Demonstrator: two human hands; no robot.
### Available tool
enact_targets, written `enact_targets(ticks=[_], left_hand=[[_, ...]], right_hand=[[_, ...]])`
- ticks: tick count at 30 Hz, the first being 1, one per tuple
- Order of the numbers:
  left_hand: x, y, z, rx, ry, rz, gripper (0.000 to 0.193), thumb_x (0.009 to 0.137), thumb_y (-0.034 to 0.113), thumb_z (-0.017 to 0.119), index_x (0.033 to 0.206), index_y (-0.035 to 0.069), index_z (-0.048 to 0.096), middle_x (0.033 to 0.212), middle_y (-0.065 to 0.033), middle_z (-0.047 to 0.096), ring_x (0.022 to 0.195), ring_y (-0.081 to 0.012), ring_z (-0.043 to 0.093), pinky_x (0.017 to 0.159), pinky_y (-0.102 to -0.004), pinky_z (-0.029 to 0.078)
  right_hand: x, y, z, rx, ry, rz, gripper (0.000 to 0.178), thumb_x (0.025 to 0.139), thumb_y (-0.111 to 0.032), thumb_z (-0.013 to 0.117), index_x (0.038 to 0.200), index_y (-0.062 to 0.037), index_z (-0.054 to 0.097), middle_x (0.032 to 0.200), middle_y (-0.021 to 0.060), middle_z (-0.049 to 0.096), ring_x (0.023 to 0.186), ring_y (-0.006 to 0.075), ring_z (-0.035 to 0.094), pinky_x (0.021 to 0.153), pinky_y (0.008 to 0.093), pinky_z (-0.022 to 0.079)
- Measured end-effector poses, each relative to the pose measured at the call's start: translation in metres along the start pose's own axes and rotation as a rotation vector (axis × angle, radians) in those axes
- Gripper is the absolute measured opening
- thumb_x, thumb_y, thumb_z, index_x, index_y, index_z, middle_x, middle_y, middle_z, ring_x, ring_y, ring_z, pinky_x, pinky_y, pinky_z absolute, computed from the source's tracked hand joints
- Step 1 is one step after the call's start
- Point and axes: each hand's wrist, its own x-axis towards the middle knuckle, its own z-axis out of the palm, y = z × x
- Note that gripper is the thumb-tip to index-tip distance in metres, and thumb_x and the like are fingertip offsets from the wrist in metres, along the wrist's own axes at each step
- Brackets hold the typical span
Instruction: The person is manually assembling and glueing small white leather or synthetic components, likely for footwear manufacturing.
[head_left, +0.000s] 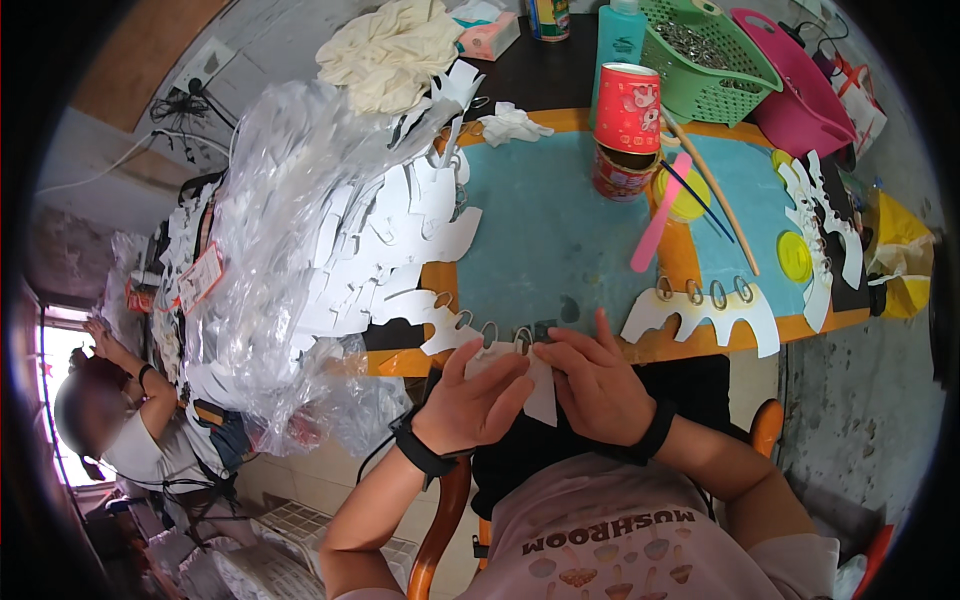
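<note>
Card cutout point(541, 395) sat pinched between left hand point(468, 402) and right hand point(606, 392) by the tabletop's point(674, 250) near edge; uneven finger pressure risked skewing the wire clip point(523, 339)!

Turquoise bottle point(621, 42) stands on far desk point(552, 85). Tissue pack point(489, 40) just beside cream fabric heap point(390, 55). Wall socket point(205, 66), upper left.

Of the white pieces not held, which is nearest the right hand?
The scalloped white piece right of the right hand, with four metal clips along its top; the others lie farther off.
</note>
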Motion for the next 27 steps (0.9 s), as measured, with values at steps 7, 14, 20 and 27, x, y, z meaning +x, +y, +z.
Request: enact_targets(ticks=[7, 14, 20, 27], left_hand=[[-0.011, 0.023, 0.010, 0.099, 0.015, -0.133, 0.012, 0.085, 0.007, 0.058, 0.097, 0.007, 0.058, 0.109, -0.0086, 0.071, 0.117, -0.0166, 0.061, 0.114, -0.0438, 0.022], [-0.021, 0.050, 0.026, 0.154, 0.127, -0.269, 0.025, 0.077, -0.007, 0.058, 0.100, 0.003, 0.051, 0.115, -0.0125, 0.070, 0.112, -0.0231, 0.064, 0.110, -0.0460, 0.025], [-0.004, 0.050, 0.013, -0.187, 0.141, -0.522, 0.022, 0.076, 0.000, 0.064, 0.098, 0.000, 0.060, 0.110, -0.0164, 0.067, 0.111, -0.0279, 0.061, 0.097, -0.0402, 0.042], [0.041, 0.038, 0.012, -0.085, 0.314, -0.738, 0.018, 0.078, 0.009, 0.073, 0.089, 0.002, 0.060, 0.084, -0.0135, 0.055, 0.079, -0.0340, 0.055, 0.067, -0.0426, 0.043]], right_hand=[[0.000, 0.003, -0.003, -0.126, -0.065, -0.093, 0.045, 0.077, -0.005, 0.064, 0.122, -0.0049, 0.059, 0.124, 0.0087, 0.060, 0.125, 0.0283, 0.052, 0.114, 0.0603, 0.026], [-0.002, 0.001, -0.004, -0.147, -0.100, -0.091, 0.049, 0.077, -0.007, 0.066, 0.126, -0.0092, 0.060, 0.125, 0.0074, 0.060, 0.127, 0.0290, 0.050, 0.114, 0.0602, 0.025], [-0.002, -0.004, -0.008, -0.200, -0.117, -0.092, 0.049, 0.078, -0.010, 0.064, 0.127, -0.0115, 0.060, 0.127, 0.0076, 0.058, 0.127, 0.0288, 0.050, 0.113, 0.0623, 0.025], [-0.003, -0.007, -0.012, -0.283, -0.197, -0.090, 0.041, 0.080, -0.012, 0.062, 0.121, -0.0110, 0.062, 0.129, 0.0075, 0.056, 0.127, 0.0286, 0.050, 0.111, 0.0664, 0.025]])
